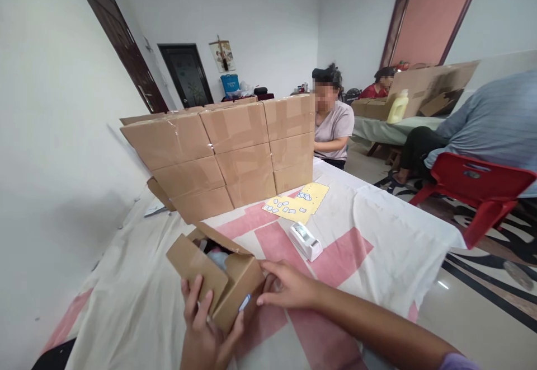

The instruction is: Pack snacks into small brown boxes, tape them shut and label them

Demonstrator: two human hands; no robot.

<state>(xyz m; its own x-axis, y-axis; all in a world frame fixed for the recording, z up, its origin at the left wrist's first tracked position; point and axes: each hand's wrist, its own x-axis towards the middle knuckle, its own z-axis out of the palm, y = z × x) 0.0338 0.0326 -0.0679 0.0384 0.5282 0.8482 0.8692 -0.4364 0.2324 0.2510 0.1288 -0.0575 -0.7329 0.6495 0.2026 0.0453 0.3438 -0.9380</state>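
A small open cardboard box is tilted up over the table's near side. My left hand grips its near left side, with fingers over a raised flap and the thumb on the front. My right hand is at the box's right end, fingers curled against it; part of that grip is hidden. A small blue-edged white sticker is on the box front. Inside, something pale bluish shows, too shaded to name. Beyond my right hand lie a white device with a clear window and yellow sticker sheets.
A wall of taped cardboard boxes stands across the table's far side. The table has a white and pink cloth. Behind the boxes sits a person. To the right are a red chair and another table with a yellow bottle.
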